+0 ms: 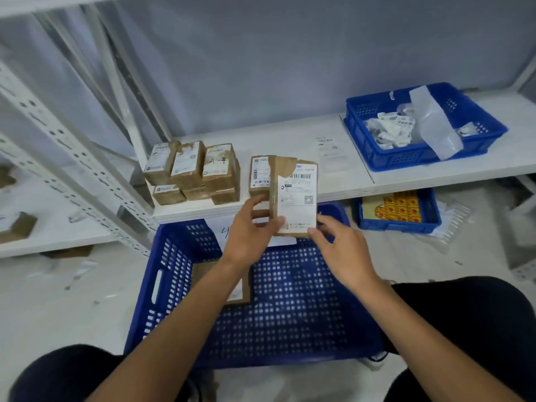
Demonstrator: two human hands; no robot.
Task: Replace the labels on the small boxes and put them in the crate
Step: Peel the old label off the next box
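A small brown cardboard box (293, 195) with a white shipping label on its face is held upright above the big blue crate (290, 309). My left hand (249, 236) grips its left edge, thumb on the front. My right hand (339, 250) pinches the label's lower right corner with its fingertips. One flat box (208, 274) lies inside the crate, partly hidden by my left forearm. A second labelled box (259, 177) stands on the shelf right behind the held one. A pile of several labelled boxes (191, 172) sits on the shelf to the left.
A shallow blue tray (417, 156) with peeled labels and backing strips sits on the white shelf (348, 181) at the right. A loose label (329, 149) lies beside it. Below, another blue bin (400, 211) holds yellow-red sheets. Slotted shelf posts (58, 158) rise at the left.
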